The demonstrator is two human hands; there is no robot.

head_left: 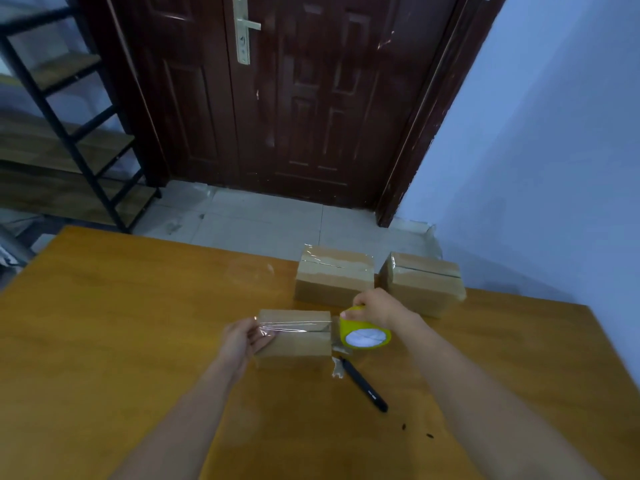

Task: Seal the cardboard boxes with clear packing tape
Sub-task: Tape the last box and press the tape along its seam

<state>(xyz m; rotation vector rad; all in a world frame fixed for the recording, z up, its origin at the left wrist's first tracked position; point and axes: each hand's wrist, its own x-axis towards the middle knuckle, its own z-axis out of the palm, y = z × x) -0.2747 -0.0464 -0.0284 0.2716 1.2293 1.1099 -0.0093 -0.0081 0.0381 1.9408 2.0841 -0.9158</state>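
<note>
Matt brown cardboard box under glossy clear tape, on a smooth varnished wooden table.

No text, label or number can be read anywhere. The black pen on the table bears a small pale mark, too blurred to make out.

Single view, head-mounted, wide-angle. Looks forward and down over the tabletop from its near edge, close enough that both forearms enter from the bottom of frame, left hand and right hand just below centre. Faces a dark door at the far side, floor between it and the tabletop. Shelf rack at far left, wall on the right. Straight lines bow toward the edges. No second view, so no overlap.
</note>
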